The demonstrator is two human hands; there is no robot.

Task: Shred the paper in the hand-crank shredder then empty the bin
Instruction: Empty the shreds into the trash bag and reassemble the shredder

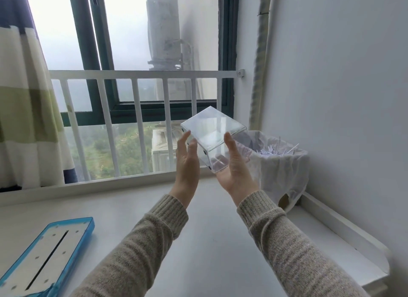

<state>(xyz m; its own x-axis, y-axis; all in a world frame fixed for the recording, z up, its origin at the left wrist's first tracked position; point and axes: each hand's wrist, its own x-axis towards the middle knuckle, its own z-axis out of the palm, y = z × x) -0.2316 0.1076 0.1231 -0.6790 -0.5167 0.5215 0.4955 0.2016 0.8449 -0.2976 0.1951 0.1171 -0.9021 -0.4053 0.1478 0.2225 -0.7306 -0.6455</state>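
Observation:
A clear plastic shredder bin (213,134) is held in the air, tipped with its mouth turned toward the waste basket (280,164) at the right. My right hand (234,168) grips its near right side from below. My left hand (186,157) is flat against its left side, fingers straight. A few paper strips still cling inside the bin's lower corner. The waste basket has a white liner and holds a heap of white paper shreds (276,150). The blue shredder top (44,259) lies upside down at the bottom left, slot facing up.
The white table surface (209,241) runs to a window with a white railing (141,75) behind. A striped curtain (24,111) hangs at the left. The wall (353,97) and a raised white ledge (344,232) close off the right side.

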